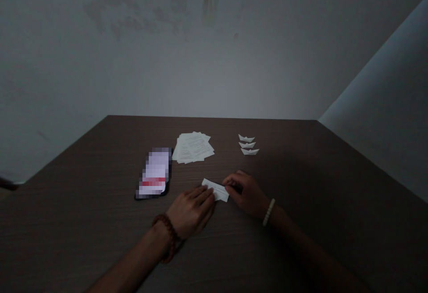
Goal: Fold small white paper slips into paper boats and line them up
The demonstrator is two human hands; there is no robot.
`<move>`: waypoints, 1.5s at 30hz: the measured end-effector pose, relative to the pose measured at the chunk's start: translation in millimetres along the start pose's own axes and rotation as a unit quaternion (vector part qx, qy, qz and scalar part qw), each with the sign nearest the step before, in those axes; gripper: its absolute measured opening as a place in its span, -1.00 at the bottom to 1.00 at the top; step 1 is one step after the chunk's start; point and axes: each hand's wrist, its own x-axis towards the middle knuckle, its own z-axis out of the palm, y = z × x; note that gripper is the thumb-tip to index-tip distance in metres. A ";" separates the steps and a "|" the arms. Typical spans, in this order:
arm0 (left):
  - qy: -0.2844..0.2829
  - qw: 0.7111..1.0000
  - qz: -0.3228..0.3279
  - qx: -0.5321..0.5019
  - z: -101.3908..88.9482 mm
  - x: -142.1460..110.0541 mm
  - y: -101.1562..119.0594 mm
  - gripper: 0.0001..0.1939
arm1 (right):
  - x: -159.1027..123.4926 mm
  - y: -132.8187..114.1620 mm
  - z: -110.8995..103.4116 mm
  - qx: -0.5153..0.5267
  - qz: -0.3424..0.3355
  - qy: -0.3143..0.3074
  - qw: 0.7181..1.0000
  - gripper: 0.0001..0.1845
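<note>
Noted folded paper strip (220,192) on counter (100,239), under left hand (191,209) with fingers flat, together; at three-o'clock end, right hand (246,193) with fingers curled, cannot tell if pinching. Logged sheets (194,147) at eleven o'clock, paper boats (247,145) at one, phone (155,170) near ten.

the paper slip (221,194) is partly hidden by the left hand (191,210), and the phone screen (156,166) is blurred by pixelation.
</note>
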 end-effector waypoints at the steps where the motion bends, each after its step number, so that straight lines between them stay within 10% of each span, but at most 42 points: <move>1: -0.002 1.000 -0.001 0.000 -0.1 -0.1 -0.2 -0.76 | -0.6 -0.5 -2.3 -0.013 -0.023 -0.003 1.000 -0.87; 19: -0.035 0.999 -0.013 -0.008 -1.4 -5.3 -2.9 -0.72 | -7.9 -6.6 -13.1 -0.130 -0.156 -0.055 0.978 -0.90; 45: -0.042 0.993 -0.044 -0.105 -7.0 -3.1 6.8 -0.72 | -5.1 -11.7 -6.2 -0.129 -0.097 -0.071 0.984 -0.94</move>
